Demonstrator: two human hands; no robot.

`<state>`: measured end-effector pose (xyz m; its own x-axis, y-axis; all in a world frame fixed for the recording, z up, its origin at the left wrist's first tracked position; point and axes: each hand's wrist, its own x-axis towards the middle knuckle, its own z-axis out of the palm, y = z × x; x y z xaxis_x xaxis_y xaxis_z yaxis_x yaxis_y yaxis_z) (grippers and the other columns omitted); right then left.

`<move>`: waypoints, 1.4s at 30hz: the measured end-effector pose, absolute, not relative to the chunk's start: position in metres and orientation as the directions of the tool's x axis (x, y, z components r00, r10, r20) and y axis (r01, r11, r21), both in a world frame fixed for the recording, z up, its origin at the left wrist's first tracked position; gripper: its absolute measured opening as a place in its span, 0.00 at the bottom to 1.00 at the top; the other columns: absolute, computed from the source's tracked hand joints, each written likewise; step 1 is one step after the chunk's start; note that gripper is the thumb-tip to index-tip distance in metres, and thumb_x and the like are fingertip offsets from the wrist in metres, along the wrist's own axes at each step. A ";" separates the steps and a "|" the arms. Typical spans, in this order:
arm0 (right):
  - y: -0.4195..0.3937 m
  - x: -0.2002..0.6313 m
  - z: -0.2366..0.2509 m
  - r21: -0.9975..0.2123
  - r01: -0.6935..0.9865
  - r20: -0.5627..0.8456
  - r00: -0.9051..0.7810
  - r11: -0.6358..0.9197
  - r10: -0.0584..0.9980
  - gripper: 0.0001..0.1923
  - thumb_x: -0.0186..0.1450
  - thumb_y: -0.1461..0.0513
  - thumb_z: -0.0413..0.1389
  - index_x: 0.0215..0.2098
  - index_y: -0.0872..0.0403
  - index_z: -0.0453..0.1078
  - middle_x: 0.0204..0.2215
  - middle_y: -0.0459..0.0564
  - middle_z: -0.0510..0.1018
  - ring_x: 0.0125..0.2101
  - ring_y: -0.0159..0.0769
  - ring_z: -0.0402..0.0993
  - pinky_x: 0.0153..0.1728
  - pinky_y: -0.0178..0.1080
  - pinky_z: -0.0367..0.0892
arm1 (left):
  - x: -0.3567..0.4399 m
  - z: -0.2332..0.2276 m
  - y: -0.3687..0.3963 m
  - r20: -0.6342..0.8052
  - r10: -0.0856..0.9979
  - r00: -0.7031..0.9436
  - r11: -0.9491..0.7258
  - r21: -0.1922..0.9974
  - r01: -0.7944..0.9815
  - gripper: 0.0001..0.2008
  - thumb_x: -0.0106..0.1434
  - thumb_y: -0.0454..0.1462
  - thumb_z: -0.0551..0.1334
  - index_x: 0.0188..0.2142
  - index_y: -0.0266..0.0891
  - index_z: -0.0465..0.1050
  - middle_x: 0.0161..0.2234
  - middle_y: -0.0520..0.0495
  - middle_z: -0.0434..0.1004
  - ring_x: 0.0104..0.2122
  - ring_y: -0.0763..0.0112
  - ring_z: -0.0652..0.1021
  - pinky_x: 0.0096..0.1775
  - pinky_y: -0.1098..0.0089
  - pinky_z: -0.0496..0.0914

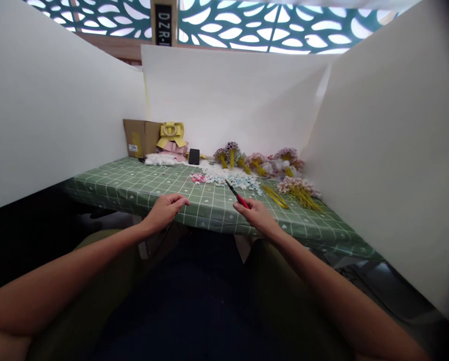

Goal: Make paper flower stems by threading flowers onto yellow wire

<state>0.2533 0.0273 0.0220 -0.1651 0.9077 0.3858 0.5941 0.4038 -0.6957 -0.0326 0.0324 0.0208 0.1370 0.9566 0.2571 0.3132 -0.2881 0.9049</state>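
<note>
head view, right grip [258, 214] closed, holding red-handled tool [241, 199]

2 arms [91, 258] reach forward, left hand [167, 208] loosely curled, right hand [257, 213] gripping

Red-handled, dark-tipped pliers [237, 194], aslant

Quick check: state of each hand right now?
Left hand: loosely closed, fingers curled; can't tell if it pinches anything small.
Right hand: closed, holding the red-handled tool.
</note>
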 end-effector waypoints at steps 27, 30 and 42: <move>0.060 0.231 -0.002 -0.049 0.738 0.447 -0.586 0.673 0.675 0.11 0.66 0.66 0.47 0.38 0.55 0.71 0.30 0.50 0.77 0.28 0.34 0.69 0.30 0.34 0.56 | -0.036 0.031 0.032 0.124 0.947 0.297 -0.139 0.990 0.029 0.14 0.57 0.43 0.64 0.38 0.35 0.72 0.21 0.57 0.58 0.16 0.83 0.56 0.18 0.78 0.52; 0.050 0.238 0.004 -0.254 0.634 0.413 -0.612 0.731 0.674 0.14 0.70 0.60 0.45 0.43 0.56 0.70 0.23 0.47 0.74 0.24 0.32 0.67 0.29 0.33 0.57 | -0.041 0.033 0.035 0.168 0.937 0.307 -0.170 0.985 -0.020 0.13 0.58 0.42 0.64 0.39 0.35 0.72 0.26 0.53 0.65 0.17 0.85 0.60 0.19 0.78 0.57; 0.024 0.240 0.001 -0.847 0.391 0.053 -0.613 0.361 0.788 0.21 0.67 0.47 0.45 0.38 0.56 0.67 0.15 0.40 0.68 0.13 0.26 0.61 0.16 0.30 0.58 | -0.041 0.034 0.037 0.337 0.909 0.244 -0.393 0.888 0.238 0.15 0.63 0.46 0.57 0.33 0.35 0.71 0.24 0.53 0.65 0.16 0.81 0.66 0.19 0.76 0.63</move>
